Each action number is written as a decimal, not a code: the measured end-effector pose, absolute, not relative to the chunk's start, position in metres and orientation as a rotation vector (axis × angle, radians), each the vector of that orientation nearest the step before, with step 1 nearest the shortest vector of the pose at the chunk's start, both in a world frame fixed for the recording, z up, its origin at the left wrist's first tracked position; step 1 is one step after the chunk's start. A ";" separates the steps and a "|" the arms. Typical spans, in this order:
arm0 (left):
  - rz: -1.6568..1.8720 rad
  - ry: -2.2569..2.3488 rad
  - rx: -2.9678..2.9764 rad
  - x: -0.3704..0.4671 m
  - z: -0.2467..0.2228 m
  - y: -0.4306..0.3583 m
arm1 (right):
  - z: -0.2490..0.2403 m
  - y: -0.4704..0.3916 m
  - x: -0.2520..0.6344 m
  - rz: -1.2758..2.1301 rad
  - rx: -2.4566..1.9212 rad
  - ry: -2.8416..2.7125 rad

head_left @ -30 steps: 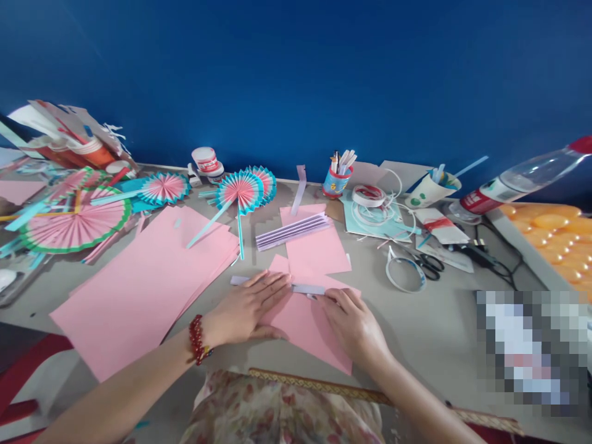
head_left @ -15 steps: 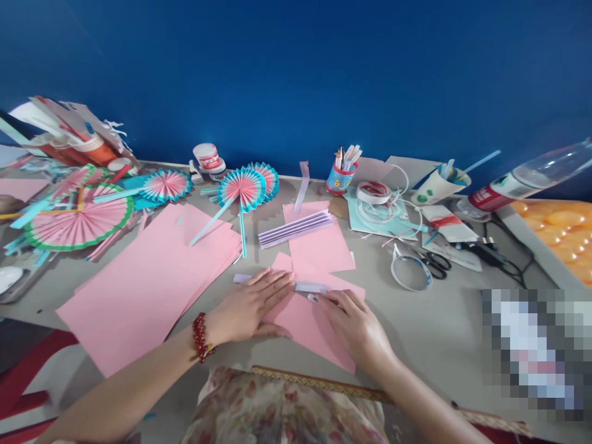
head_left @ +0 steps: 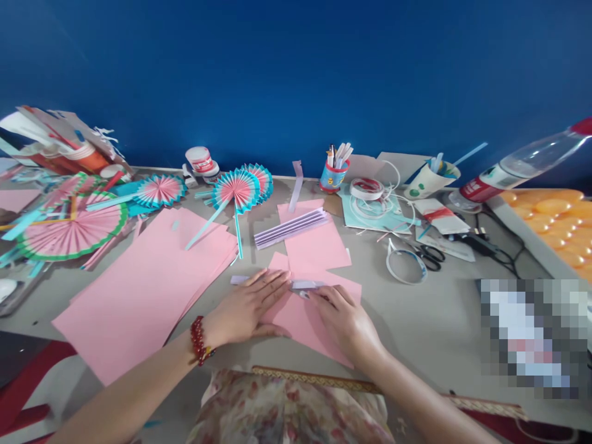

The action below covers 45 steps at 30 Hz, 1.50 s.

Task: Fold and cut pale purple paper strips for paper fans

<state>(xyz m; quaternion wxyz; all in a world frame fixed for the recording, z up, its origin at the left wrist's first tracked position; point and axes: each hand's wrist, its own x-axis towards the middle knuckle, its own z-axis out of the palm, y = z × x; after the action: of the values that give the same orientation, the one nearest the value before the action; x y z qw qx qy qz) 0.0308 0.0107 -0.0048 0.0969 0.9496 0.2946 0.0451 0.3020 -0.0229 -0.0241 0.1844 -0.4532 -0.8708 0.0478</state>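
Note:
My left hand (head_left: 254,305) lies flat with its fingers stretched over a narrow lilac paper strip (head_left: 305,285) and a pink paper sheet (head_left: 300,320). The strip's left end pokes out beyond the fingers. Close by on the right, my right hand (head_left: 345,317) is curled in a pinch at the strip's lower edge. A small whitish piece with a dark spot (head_left: 304,295) shows at its fingertips; its kind is not clear. Behind the hands, a pleated lilac paper (head_left: 290,229) rests on another pink sheet (head_left: 317,246).
Pink sheets (head_left: 143,296) are stacked at left. Pleated paper fans (head_left: 235,191) lie behind them. A pen cup (head_left: 335,176), a roll of white tape (head_left: 407,265), black scissors (head_left: 432,256) and a leaning plastic bottle (head_left: 504,176) occupy the right side. A blue wall (head_left: 296,80) bounds the back.
The whole view has shifted slightly. My right hand has moved a little left along the strip, closer to my left hand, which stays pressed in place.

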 end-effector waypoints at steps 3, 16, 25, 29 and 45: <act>0.150 0.903 2.852 0.026 -0.004 0.010 | -0.022 -0.023 0.301 0.142 -1.275 -2.443; 0.084 0.953 2.859 0.016 -0.007 0.009 | -0.014 -0.021 0.290 0.128 -1.333 -2.475; 0.088 0.962 2.853 0.016 -0.006 0.008 | -0.014 -0.020 0.286 0.112 -1.285 -2.468; 0.079 0.953 2.845 0.017 -0.006 0.008 | -0.017 -0.022 0.285 0.117 -1.275 -2.455; 0.122 1.022 2.885 0.000 -0.004 0.004 | -0.011 -0.020 0.279 0.058 -1.311 -2.462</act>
<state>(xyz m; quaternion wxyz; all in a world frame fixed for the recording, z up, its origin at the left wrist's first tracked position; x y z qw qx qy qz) -0.0004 0.0037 -0.0044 0.0392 0.9412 0.3333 0.0397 0.2788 -0.0195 -0.0111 0.1749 -0.4628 -0.8688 0.0204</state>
